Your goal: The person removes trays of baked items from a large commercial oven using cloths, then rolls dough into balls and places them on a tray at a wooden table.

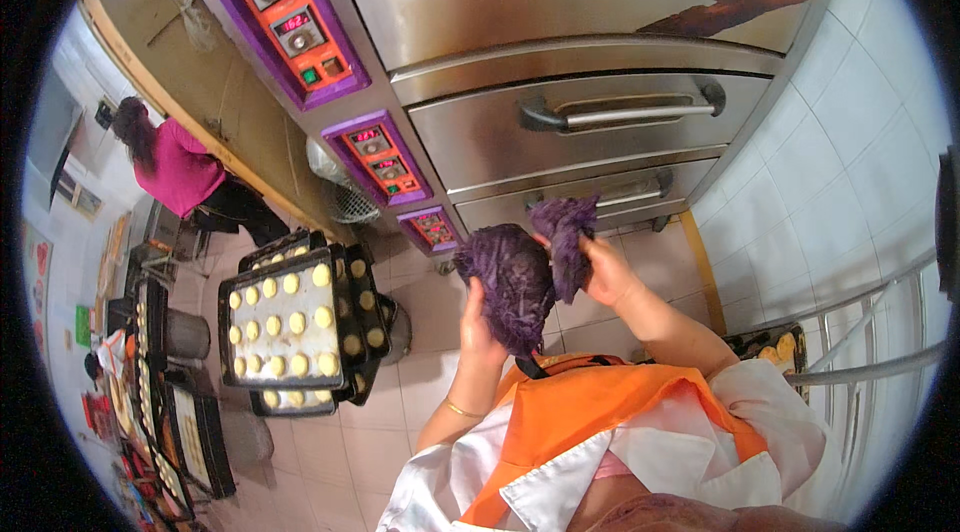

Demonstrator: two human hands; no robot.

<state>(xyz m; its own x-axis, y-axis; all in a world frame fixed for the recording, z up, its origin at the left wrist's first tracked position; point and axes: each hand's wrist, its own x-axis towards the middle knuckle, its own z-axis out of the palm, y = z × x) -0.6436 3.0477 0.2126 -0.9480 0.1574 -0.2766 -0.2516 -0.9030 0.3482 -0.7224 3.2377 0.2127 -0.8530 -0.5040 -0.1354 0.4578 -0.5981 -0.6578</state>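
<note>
A bunched dark purple cloth (511,280) is in my left hand (480,325), whose thumb lies along its near side. My right hand (606,273) grips a second purple cloth (568,247), crumpled and sticking up past the fingers. Both cloths are held close together in front of my orange apron (592,401); most of the fingers are hidden behind them. Beyond my hands stands a stainless steel deck oven (480,142) with its doors closed. The lowest door's handle (630,193) is just past the right-hand cloth.
Purple-framed control panels (289,21) with lit red displays run down the oven's left side. To the left, stacked baking trays (281,374) hold rows of pale dough rounds. A person in a pink top (176,164) stands farther back. A metal rack (862,322) and baked goods (784,355) are at right.
</note>
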